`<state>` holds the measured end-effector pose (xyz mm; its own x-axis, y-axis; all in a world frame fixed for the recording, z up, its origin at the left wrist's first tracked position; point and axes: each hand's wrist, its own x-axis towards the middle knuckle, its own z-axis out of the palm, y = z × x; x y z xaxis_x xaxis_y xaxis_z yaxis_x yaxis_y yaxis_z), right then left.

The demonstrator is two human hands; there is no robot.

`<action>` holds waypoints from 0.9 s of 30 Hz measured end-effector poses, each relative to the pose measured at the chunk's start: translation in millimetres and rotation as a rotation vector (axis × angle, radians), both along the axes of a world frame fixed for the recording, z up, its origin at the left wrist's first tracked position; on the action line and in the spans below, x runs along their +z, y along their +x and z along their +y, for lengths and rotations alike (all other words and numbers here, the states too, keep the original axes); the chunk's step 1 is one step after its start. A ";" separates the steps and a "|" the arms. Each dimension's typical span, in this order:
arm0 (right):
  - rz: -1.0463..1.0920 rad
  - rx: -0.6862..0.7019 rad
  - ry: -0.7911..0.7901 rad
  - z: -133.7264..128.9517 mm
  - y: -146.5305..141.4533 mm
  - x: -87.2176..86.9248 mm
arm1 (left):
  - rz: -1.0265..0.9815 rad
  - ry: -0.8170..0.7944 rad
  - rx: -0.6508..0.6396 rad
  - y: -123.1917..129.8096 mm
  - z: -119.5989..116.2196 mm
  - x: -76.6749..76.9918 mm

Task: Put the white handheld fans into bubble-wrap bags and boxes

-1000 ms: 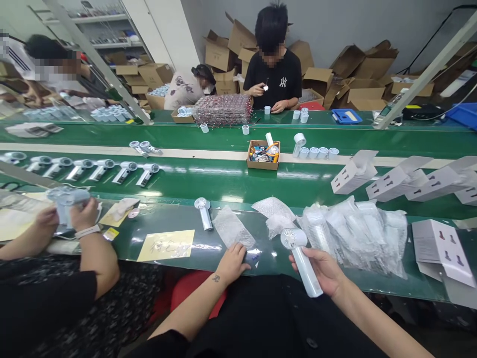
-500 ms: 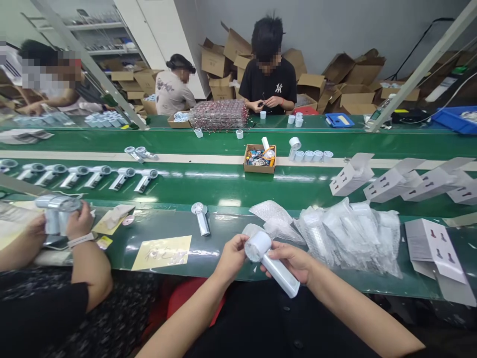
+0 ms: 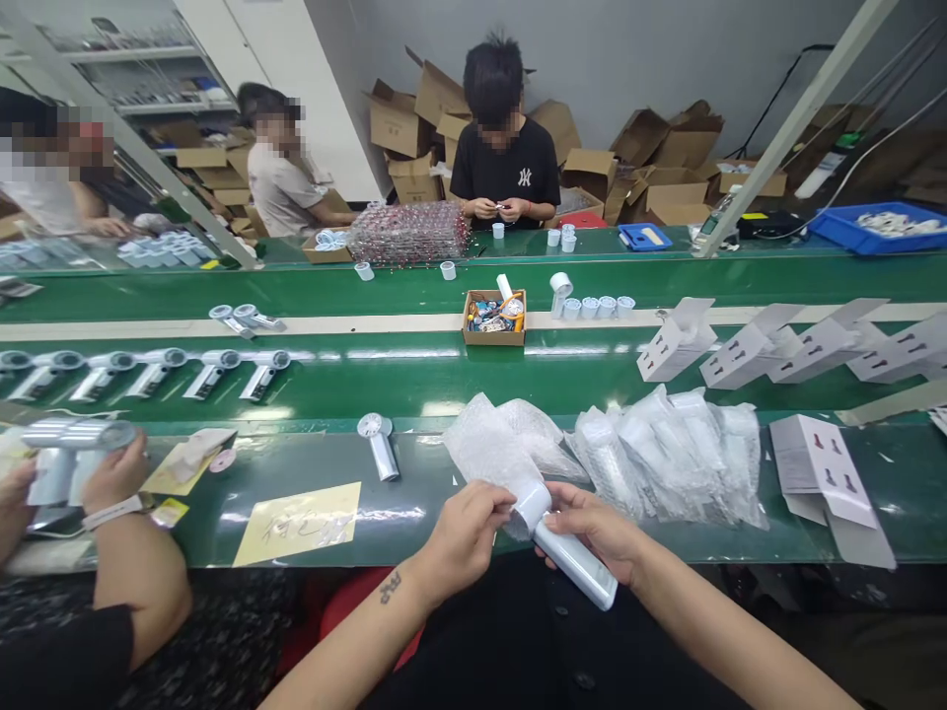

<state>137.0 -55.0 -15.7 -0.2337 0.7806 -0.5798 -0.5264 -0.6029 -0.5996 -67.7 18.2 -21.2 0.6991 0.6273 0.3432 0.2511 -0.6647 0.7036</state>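
Observation:
A pale handheld device (image 3: pixel 573 560) with a round head and a long handle is held in front of me. Around it, near the head, my right hand (image 3: pixel 592 528) is wrapped. My left hand (image 3: pixel 473 528) pinches a clear bubble-wrap bag (image 3: pixel 488 434) at the device's head, and the bag's mouth touches the head. Another bubble bag (image 3: pixel 539 429) lies just behind. To the right is a pile of wrapped devices (image 3: pixel 677 454). A similar bare device (image 3: pixel 380 446) lies on the bench to the left.
A yellow paper (image 3: pixel 296 523) lies left of my hands, an open white box (image 3: pixel 833 473) at the right. Behind are a small parts box (image 3: pixel 494 323), a row of devices (image 3: pixel 155 373) and white boxes (image 3: pixel 755 345). A person's hands hold devices at the left; others sit across.
My left hand has drawn a bubble bag up to the device's head, and the bag now stands out behind it. The view has shifted slightly to the right.

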 end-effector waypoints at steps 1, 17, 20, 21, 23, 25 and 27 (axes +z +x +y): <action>-0.013 -0.020 -0.008 -2.0 0.8 0.4 | 0.013 0.044 -0.035 -1.8 0.2 0.1; 0.192 -0.319 -0.156 -12.0 0.7 9.1 | -0.023 0.452 -0.168 33.8 2.0 17.7; 0.171 -0.383 -0.231 -12.5 0.0 13.5 | 0.030 0.180 -0.103 40.6 15.4 11.5; 0.155 -0.401 -0.245 -13.0 -0.5 14.9 | 0.035 0.062 -0.129 42.9 20.5 10.0; 0.121 -0.421 -0.283 -14.4 -1.4 17.4 | 0.020 -0.123 -0.196 45.3 28.5 7.4; 0.092 -0.453 -0.322 -15.8 -0.9 19.1 | -0.007 -0.186 -0.175 44.5 30.6 4.5; 0.073 -0.515 -0.319 -17.0 1.6 20.1 | -0.030 -0.161 -0.091 42.9 26.7 1.6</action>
